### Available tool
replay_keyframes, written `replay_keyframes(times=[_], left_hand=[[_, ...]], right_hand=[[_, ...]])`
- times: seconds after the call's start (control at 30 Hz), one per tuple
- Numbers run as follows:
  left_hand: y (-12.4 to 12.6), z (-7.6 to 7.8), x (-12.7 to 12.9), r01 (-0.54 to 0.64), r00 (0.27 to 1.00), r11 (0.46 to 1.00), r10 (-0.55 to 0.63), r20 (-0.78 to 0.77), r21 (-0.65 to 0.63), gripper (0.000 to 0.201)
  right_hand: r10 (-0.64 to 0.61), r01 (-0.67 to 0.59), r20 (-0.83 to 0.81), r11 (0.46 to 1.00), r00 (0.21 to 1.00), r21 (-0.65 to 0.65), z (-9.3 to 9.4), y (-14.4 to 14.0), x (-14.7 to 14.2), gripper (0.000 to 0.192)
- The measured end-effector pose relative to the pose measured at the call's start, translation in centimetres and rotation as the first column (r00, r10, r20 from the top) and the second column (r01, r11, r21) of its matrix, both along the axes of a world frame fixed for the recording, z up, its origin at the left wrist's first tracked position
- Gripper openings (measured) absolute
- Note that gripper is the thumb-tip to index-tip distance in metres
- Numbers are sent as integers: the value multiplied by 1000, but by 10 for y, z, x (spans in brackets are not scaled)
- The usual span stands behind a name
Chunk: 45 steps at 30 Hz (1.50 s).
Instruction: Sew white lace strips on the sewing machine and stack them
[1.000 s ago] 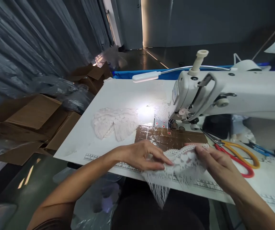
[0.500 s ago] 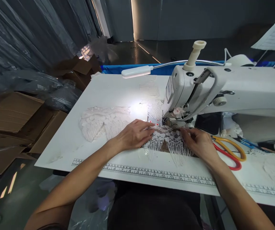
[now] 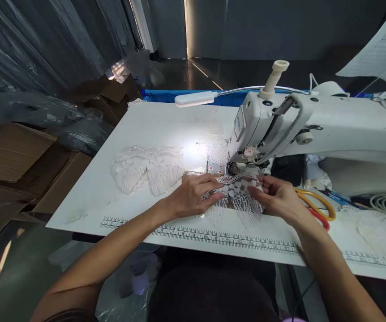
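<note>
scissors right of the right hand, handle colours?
Scissors: one yellow-orange handle loop, one red, best seen in the head view, partly hidden behind the right hand.

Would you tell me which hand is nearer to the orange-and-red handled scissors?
Right. The right hand lies just beside the orange-and-red handled scissors; the left hand is across the white lace piece, farther away.
</note>
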<state>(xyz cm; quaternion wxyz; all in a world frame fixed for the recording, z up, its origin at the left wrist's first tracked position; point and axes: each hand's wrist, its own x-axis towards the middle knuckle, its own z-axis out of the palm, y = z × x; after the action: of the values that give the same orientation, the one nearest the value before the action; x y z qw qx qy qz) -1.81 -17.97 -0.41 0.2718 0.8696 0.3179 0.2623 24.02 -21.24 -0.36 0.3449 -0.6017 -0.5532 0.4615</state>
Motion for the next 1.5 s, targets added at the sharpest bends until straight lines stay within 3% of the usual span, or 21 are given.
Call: replay_keyframes(times=[0.07, 0.13, 0.2, 0.23, 0.3, 0.37, 0.43, 0.53, 0.6, 0.67, 0.77, 0.97, 1.1, 1.23, 1.37, 1.5], left_hand=[[-4, 6, 1, -23, 995, 958, 49, 85, -286, 45], [-4, 11, -1, -7, 985, 837, 101, 142, -547, 59], [-2, 15, -6, -17, 982, 749, 136, 128, -663, 67], [-1, 16, -8, -56, 985, 751, 150, 88, -657, 67], [1, 17, -12, -171, 982, 808, 186, -32, -564, 62], [0, 15, -12, -262, 965, 855, 229, -126, -448, 57], [-1, 12, -10, -297, 954, 870, 250, -166, -393, 54], [-3, 8, -5, -304, 952, 866, 262, -158, -397, 49], [-4, 8, -2, -310, 951, 856, 281, -132, -414, 49], [-4, 9, -2, -324, 946, 849, 302, -120, -417, 51], [-3, 9, -4, -356, 934, 851, 329, -136, -386, 59], [1, 10, -8, -432, 901, 845, 389, -192, -315, 64], [2, 16, -8, -436, 898, 824, 369, -241, -363, 59], [3, 16, -8, -438, 897, 807, 361, -255, -396, 61], [5, 11, -8, -449, 893, 797, 383, -238, -403, 61], [6, 10, -8, -437, 899, 777, 385, -207, -453, 63]], right_hand=[[-36, 28, -114, 997, 993, -71, 7, -2, -19, 51], [-16, -10, -227, 994, 974, -113, 13, -2, -36, 57], [73, -109, -328, 990, 942, -93, 15, -1, -45, 58], [117, -149, -342, 987, 932, -67, 15, 1, -46, 57], [165, -172, -246, 985, 955, -5, 11, 4, -40, 52], [130, -132, 25, 987, 991, 97, 6, 6, -30, 45], [99, -175, 302, 956, 948, 236, 0, 7, -20, 38], [149, -403, 539, 828, 829, 390, -9, 8, -15, 35], [147, -523, 653, 737, 743, 429, -16, 10, -16, 37], [105, -583, 739, 691, 665, 427, -22, 13, -18, 38], [98, -609, 769, 676, 632, 414, -28, 19, -17, 39], [116, -534, 672, 710, 731, 459, -33, 20, -10, 44], [96, -570, 735, 701, 672, 429, -35, 19, -17, 43], [42, -545, 772, 732, 634, 408, -37, 17, -25, 41], [50, -502, 717, 747, 695, 435, -38, 15, -24, 43], [112, -486, 610, 721, 785, 494, -37, 12, -16, 41]])
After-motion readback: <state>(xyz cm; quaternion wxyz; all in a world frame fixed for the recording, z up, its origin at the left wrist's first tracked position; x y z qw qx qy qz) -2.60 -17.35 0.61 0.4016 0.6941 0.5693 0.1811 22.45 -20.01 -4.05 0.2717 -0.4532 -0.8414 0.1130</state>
